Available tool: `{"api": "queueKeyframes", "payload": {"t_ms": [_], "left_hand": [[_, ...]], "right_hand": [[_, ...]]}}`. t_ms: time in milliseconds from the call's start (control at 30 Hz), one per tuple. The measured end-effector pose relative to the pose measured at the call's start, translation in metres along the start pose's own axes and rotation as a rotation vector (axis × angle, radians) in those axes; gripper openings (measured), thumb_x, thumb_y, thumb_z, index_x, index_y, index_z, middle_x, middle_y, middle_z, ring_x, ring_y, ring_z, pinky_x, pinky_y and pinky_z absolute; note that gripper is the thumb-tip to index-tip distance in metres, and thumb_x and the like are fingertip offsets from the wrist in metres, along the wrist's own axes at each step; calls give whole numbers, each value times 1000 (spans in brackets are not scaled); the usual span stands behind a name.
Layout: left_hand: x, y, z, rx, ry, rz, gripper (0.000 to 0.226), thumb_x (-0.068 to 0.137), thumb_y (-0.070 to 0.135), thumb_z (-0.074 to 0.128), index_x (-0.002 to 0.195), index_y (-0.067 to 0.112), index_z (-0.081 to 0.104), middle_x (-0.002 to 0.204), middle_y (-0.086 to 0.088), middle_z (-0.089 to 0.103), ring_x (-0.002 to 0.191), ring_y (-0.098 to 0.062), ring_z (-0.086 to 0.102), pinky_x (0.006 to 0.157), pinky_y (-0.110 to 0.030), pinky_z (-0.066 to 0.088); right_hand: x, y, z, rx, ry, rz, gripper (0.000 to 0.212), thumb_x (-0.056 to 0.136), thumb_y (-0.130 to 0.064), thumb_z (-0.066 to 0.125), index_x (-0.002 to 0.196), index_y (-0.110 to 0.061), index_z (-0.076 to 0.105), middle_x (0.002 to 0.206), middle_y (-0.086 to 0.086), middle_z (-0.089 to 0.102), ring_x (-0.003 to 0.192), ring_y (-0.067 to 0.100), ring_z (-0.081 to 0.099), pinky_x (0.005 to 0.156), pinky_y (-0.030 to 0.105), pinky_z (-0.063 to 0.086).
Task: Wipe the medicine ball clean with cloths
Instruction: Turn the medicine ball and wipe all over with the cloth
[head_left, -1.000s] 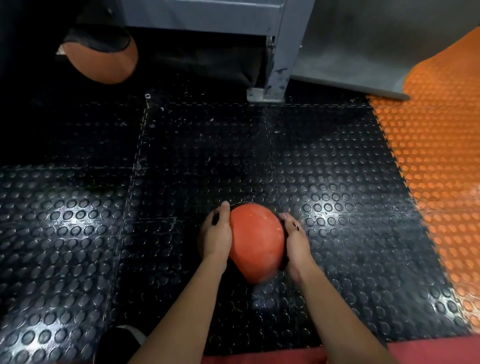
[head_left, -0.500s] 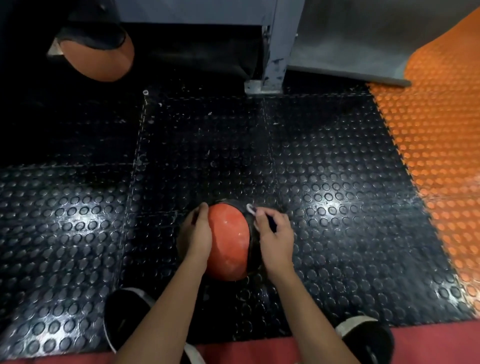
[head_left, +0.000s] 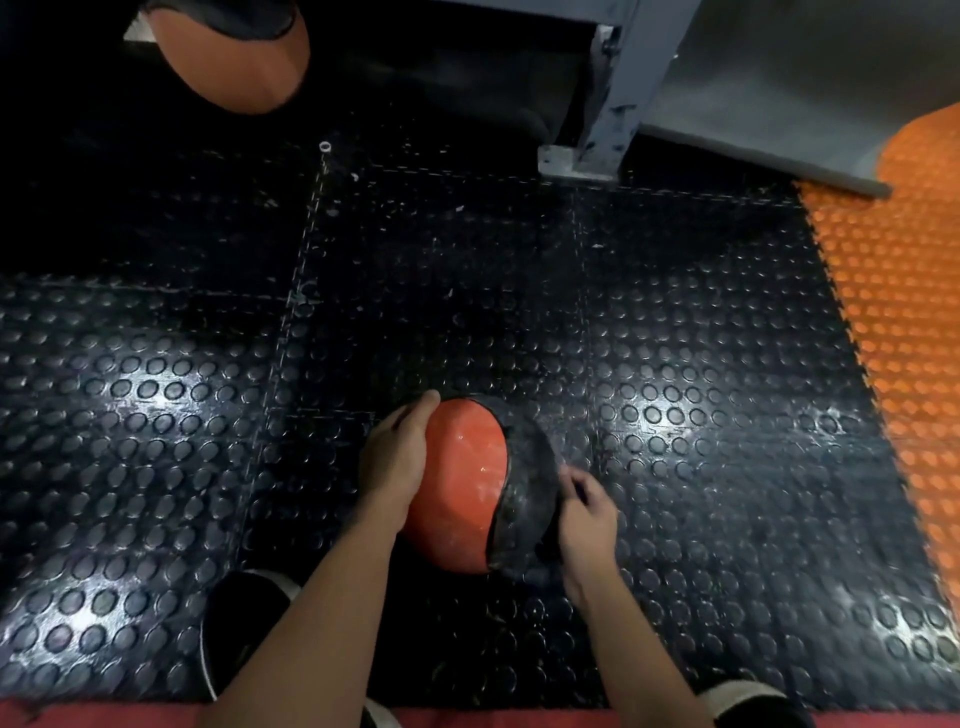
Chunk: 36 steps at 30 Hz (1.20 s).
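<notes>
Hands (head_left: 395, 457) on medicine ball (head_left: 462, 483) (floor)

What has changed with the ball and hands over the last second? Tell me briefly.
The orange-and-black medicine ball has turned, bringing its black panel round to the right side. The right hand slid from the ball's top down to that panel's lower edge, fingers curled. The left hand still cups the ball's left side, and the ball stays on the black studded floor mat. No cloth is clearly visible.

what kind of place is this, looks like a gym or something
Most likely a gym. The floor is studded black rubber tiles beside orange ones, a medicine ball sits between the hands, and a second ball lies near a metal frame leg.
</notes>
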<state>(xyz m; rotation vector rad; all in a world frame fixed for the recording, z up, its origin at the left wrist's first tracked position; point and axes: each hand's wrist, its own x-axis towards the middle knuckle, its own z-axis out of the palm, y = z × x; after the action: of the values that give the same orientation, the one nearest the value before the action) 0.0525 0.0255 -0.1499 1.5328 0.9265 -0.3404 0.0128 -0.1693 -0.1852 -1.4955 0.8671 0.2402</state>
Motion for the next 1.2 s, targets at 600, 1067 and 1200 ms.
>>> {"api": "queueKeyframes", "payload": {"t_ms": [600,1067,1200], "left_hand": [[4,1,-3,102,-120,128,34,82,69,64,104,48,78,114,13,75,112,-15,68,107,-44,51],[6,4,-1,112,-120,125,32,84,67,66,103,44,79,115,14,74,114,-15,66,108,-42,49],[4,4,1,119,-114,129,50,68,77,65,106,48,78,114,16,75,112,-14,68,108,-44,50]], "right_hand": [[15,-15,-2,4,-156,-114,16,103,-21,65,97,-23,80,103,-4,77,102,17,71,85,27,56],[12,-28,0,36,-157,-232,13,103,-26,66,103,-22,79,103,-6,78,95,5,73,82,20,59],[21,-18,-2,-59,-137,-89,17,104,-19,64,98,-22,79,108,0,76,113,28,70,98,43,57]]}}
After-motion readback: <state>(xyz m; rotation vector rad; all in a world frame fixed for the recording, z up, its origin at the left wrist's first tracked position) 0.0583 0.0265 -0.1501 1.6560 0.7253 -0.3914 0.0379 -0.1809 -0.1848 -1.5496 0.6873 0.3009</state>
